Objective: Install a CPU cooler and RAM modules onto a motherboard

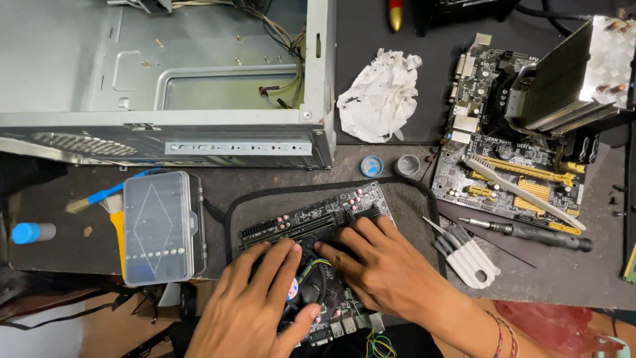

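Observation:
A dark motherboard lies tilted on a dark mat at the front of the bench. My left hand rests flat on its near left part, beside a round cooler fan that is mostly covered. My right hand presses down on the board's middle with fingers spread, reaching toward the memory slots. Neither hand holds a tool. Coloured wires hang off the board's near edge.
An open metal computer case fills the back left. A clear plastic box, brushes and a blue-capped bottle lie left. On the right: second motherboard with large heatsink, screwdriver, white tweezer holder, crumpled tissue.

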